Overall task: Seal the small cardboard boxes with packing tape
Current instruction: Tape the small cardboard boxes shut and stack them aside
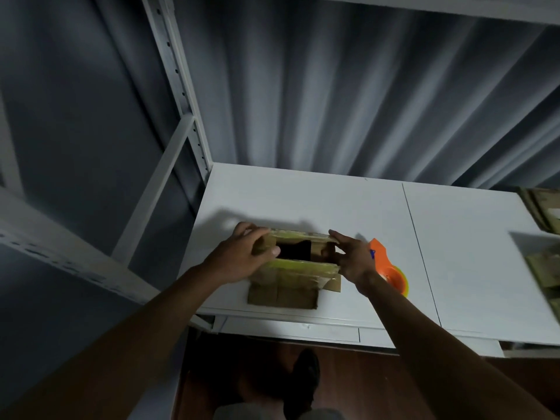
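Two hands frame the cardboard box (291,274), which sits near the front edge of the white table (348,204) with its top open and dark inside. My left hand (242,256) curls over the left end flap; my right hand (351,259) presses straight fingers against the right end. The box's long axis runs left to right between them. The orange tape dispenser (391,268) lies just beyond my right hand, so I judge that hand should fetch it.
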